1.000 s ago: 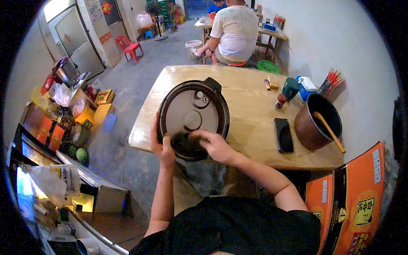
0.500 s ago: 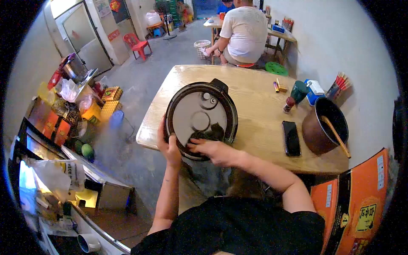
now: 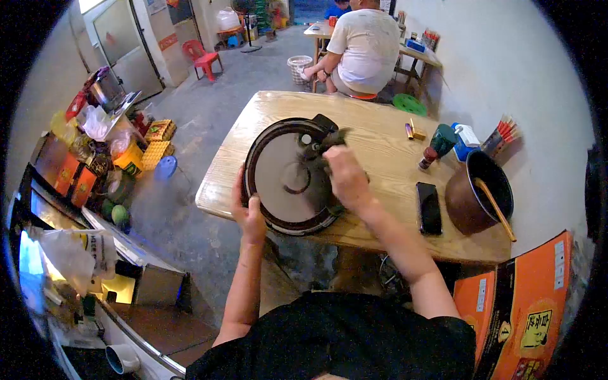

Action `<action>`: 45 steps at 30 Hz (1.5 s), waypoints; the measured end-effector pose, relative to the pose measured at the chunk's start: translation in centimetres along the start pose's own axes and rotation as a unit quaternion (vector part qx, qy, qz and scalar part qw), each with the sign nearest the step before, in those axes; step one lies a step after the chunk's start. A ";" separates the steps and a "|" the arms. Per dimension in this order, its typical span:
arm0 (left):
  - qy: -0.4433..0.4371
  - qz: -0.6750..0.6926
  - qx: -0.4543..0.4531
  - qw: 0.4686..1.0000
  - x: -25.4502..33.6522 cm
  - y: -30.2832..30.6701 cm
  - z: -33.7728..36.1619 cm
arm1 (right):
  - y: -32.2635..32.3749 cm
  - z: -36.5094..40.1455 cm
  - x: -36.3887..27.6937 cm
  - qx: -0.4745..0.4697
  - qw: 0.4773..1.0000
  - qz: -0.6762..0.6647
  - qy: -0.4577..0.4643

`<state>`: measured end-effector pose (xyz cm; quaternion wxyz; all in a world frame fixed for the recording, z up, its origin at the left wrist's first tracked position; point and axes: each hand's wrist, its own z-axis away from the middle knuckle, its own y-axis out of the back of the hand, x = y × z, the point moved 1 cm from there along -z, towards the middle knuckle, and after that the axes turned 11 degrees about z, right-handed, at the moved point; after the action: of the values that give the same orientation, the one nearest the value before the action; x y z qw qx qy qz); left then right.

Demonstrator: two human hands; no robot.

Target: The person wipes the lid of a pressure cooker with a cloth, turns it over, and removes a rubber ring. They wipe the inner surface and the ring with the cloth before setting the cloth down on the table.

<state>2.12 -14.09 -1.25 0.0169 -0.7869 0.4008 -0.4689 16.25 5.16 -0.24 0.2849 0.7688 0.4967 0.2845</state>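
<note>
A round black-rimmed cooker lid [image 3: 272, 171], its grey metal inner face turned towards me, is at the near side of the wooden table. My left hand [image 3: 249, 215] grips its left rim, thumb on the near side and fingers partly hidden behind. A dark cloth [image 3: 340, 136] is bunched in my right hand [image 3: 348, 174], which presses over the lid's right side near a small valve fitting. Motion blurs the cloth, so its outline is hard to make out.
On the table [image 3: 386, 152] are a phone [image 3: 429, 209], a dark pot [image 3: 465, 202] with a wooden spoon [image 3: 496, 209], a green bottle [image 3: 444, 140], a red-capped jar [image 3: 428, 158] and a blue tissue box [image 3: 466, 140]. Orange boxes [image 3: 538, 304] stand at right. A seated person [image 3: 364, 50] is beyond.
My right hand has moved with the cloth from the lid's lower middle up to its upper right side. My left hand keeps its grip on the rim.
</note>
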 end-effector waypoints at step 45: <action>0.060 0.017 0.014 0.998 -2.6 2.5 -2.1 | -2.1 -0.7 -9.4 -0.201 0.953 -0.207 0.087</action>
<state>-1.67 -13.42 -2.93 0.0123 -0.7501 0.4077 -0.5206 11.24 -2.75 -2.76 0.4419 0.5481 0.6001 0.3797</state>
